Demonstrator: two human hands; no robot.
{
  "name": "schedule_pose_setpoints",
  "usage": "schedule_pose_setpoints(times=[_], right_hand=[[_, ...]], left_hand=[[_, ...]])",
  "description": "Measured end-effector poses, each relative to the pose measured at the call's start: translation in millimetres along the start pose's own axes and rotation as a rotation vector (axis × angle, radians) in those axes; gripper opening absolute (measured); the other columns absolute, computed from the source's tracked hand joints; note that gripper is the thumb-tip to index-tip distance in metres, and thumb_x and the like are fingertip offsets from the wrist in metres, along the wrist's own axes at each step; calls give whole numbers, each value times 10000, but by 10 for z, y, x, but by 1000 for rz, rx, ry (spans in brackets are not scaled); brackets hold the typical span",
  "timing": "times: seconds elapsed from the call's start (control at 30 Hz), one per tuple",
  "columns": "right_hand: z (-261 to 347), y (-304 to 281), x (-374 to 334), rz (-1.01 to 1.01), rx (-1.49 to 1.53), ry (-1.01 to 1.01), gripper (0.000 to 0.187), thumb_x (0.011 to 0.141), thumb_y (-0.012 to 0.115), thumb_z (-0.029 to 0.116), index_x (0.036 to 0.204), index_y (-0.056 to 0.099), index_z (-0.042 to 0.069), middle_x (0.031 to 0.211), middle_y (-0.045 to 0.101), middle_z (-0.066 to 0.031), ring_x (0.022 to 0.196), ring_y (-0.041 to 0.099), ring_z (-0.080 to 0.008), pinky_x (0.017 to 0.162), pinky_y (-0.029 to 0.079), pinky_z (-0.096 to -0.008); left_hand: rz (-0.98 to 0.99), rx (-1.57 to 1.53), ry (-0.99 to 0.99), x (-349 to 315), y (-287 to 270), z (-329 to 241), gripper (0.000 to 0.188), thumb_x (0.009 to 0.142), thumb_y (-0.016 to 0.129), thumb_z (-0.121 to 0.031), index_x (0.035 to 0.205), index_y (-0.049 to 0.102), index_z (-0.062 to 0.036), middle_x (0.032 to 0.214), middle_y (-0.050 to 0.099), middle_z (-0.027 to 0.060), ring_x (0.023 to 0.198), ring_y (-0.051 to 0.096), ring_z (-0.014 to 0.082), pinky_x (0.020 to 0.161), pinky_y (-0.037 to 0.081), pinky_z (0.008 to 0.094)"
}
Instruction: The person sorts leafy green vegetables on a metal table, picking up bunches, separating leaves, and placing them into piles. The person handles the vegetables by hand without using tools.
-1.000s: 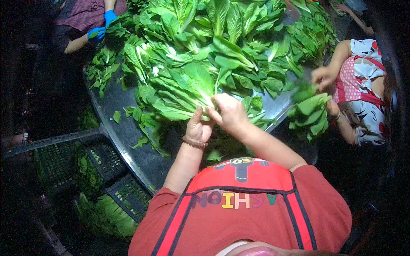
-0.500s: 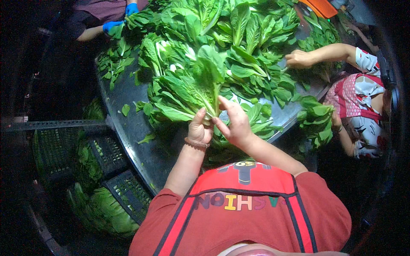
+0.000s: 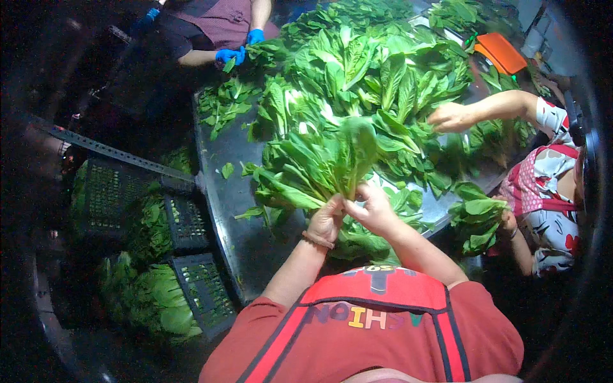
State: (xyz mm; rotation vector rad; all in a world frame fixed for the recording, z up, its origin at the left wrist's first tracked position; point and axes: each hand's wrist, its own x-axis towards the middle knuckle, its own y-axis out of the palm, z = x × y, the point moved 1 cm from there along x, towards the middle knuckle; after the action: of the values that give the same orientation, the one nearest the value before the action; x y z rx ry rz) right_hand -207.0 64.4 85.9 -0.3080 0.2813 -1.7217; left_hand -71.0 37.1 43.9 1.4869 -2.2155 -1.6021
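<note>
A bunch of leafy greens (image 3: pixel 306 169) fans up and to the left from my hands, its pale stems gathered at the base. My left hand (image 3: pixel 327 221) is closed around those stem ends, a band on its wrist. Pressed close beside it, my right hand (image 3: pixel 373 209) pinches the base of a broad leaf (image 3: pixel 356 148) standing at the bunch's right side. The exact grip of the right fingertips is partly hidden. Under and beyond both hands, loose greens (image 3: pixel 396 83) are heaped on the metal table (image 3: pixel 233 191).
Black crates (image 3: pixel 203 290) with greens (image 3: pixel 159 303) stand at the lower left, below a perforated metal bar (image 3: pixel 121 152). At the right a co-worker's hand (image 3: pixel 450 118) reaches into the heap; the other holds greens (image 3: pixel 479 217). Blue-gloved hands (image 3: pixel 231 56) work at the far left. An orange tray (image 3: pixel 501 53) sits far right.
The view has shifted, so the table sits lower and farther right. My right hand's fingers have closed in against the stems, beside my left hand. The co-workers' hands stay among the greens.
</note>
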Motion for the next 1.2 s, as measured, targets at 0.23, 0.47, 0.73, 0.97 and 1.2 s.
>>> schedule_pose_setpoints(times=[0.23, 0.47, 0.73, 0.97, 1.2], right_hand=[[200, -250, -78, -90, 45, -365, 129, 741, 668, 147, 855, 629, 100, 1086, 552, -106, 950, 529, -252, 759, 420, -363], [-276, -479, -619, 338, -45, 401, 269, 769, 638, 255, 903, 614, 23, 840, 628, -137, 805, 610, -263, 726, 475, -349], [-146, -542, -178, 255, 383, 390, 541, 709, 706, 279, 1165, 514, 61, 1127, 560, -76, 1095, 480, -202, 920, 374, -311], [-457, 6, -189, 237, 1060, 336, 491, 819, 584, 263, 1261, 432, 113, 1255, 465, -83, 1128, 425, -224, 977, 337, -371], [-678, -69, -225, 274, 1586, 424, 435, 869, 494, 237, 1279, 417, 111, 1256, 468, -61, 1117, 439, -218, 986, 327, -376]], left_hand=[[79, -108, -5, 127, 282, -233, 300, 844, 538, -196, 1105, 529, -49, 1060, 591, 76, 958, 561, 207, 782, 472, 325], [192, -370, 85, 382, 446, -552, 439, 770, 641, -237, 1142, 514, -42, 1113, 564, 102, 1006, 545, 245, 835, 479, 415], [221, 814, 45, 292, 154, -241, 517, 776, 623, -235, 1221, 449, -39, 1228, 486, 96, 1054, 479, 197, 922, 376, 336], [112, 210, -319, 235, 270, -189, 387, 876, 486, -314, 1186, 445, -86, 1148, 484, 82, 1034, 490, 232, 883, 409, 357], [161, 281, -401, 304, 365, 5, 547, 812, 564, -406, 1226, 384, -96, 1150, 468, 99, 1041, 489, 261, 864, 425, 400]])
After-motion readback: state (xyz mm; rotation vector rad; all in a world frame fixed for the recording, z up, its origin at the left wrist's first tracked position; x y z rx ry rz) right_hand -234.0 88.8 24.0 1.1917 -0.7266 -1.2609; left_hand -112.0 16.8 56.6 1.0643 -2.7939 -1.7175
